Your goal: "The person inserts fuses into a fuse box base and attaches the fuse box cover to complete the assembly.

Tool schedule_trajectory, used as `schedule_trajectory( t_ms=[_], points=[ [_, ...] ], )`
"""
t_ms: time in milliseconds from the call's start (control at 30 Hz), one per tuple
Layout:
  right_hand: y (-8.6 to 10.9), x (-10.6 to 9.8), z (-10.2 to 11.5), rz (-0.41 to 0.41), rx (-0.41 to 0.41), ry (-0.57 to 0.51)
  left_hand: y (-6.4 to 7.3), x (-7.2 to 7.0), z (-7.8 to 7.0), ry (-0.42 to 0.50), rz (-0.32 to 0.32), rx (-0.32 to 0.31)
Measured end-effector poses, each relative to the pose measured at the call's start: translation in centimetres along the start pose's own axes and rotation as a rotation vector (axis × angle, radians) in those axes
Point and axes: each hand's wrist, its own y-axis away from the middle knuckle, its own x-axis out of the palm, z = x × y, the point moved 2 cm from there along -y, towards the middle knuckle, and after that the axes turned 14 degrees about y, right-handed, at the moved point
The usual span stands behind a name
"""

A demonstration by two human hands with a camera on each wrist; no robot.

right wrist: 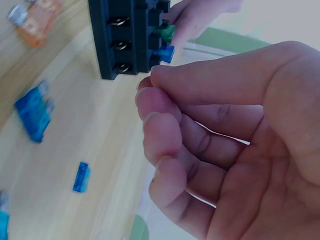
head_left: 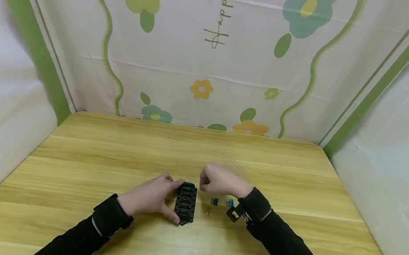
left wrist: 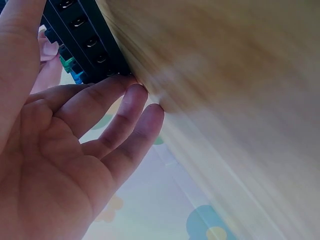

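Note:
A black fuse block [head_left: 185,204] with a row of slots lies on the table, its metal contacts [right wrist: 120,45] showing along the side. At its far end sit a green fuse [right wrist: 165,33] and a blue fuse [right wrist: 164,53]. My left hand [head_left: 152,194] grips the block from the left, thumb at the near end and fingers at the far end. Just right of the far end is my right hand [head_left: 222,180], fingers curled and thumb against the index finger. Nothing shows between those tips. Loose blue blade fuses [head_left: 214,201] and an orange fuse [head_left: 208,211] lie below it.
A clear plastic piece [head_left: 234,165] lies behind my right hand. Another small blue piece [right wrist: 82,177] rests on the wooden table [head_left: 103,151]. Printed fabric [head_left: 208,56] hangs at the table's back edge, with white cloth [head_left: 400,146] along both sides.

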Motion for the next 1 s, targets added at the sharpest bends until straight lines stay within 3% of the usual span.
schedule_trajectory(
  t_ms=[467, 767, 1000],
  points=[
    [2.5, 1.9, -2.1, -0.043, 0.049, -0.056, 0.0, 0.0, -0.1, -0.008, -0.016, -0.001],
    [2.8, 2.9, -1.6, -0.072, 0.064, -0.079, 0.0, 0.0, -0.1, -0.008, -0.016, 0.000],
    [3.0, 3.5, -1.0, -0.093, 0.061, -0.036, -0.1, 0.0, -0.1, -0.009, -0.018, 0.003]
  ],
)
